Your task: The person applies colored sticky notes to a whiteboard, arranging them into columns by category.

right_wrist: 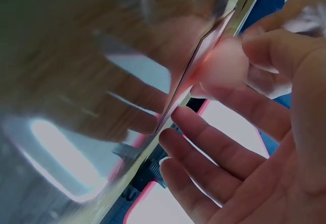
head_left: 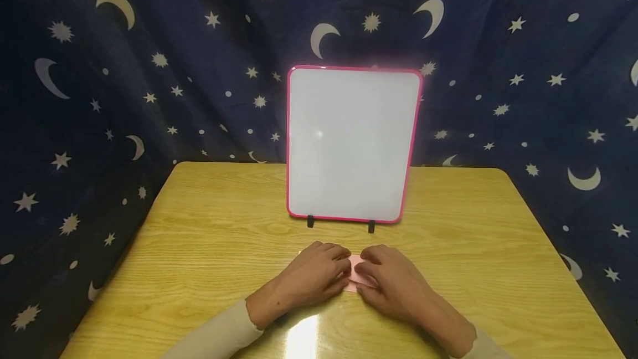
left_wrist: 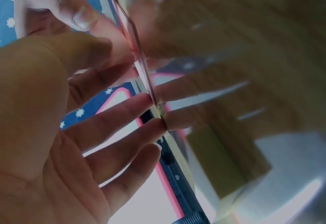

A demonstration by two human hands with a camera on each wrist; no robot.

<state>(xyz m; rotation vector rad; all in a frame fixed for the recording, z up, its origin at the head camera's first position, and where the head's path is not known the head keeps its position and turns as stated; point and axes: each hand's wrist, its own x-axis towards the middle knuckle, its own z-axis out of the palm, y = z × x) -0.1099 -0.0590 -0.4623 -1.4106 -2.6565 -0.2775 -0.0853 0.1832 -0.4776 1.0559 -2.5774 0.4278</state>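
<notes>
A small piece of pink paper [head_left: 360,275] lies on the wooden table between the two hands, a flap folded over with its near edge slightly raised. At its left end my left hand [head_left: 319,271] holds the paper between thumb and forefinger. The right hand [head_left: 394,281] holds the opposite end in the same way. From the left wrist, the paper [left_wrist: 133,38] shows nearly edge-on, and the other fingers [left_wrist: 119,152] of that hand are spread. In the right wrist view the remaining fingers [right_wrist: 204,137] reach down near the paper's edge. Fingers partly hide both ends.
A white board [head_left: 351,143] with a pink frame stands beyond the hands on black stand feet [head_left: 371,226]. Around the wooden table [head_left: 214,226] hangs a dark blue curtain [head_left: 209,60] with moons and stars. Light glares off the tabletop near the front.
</notes>
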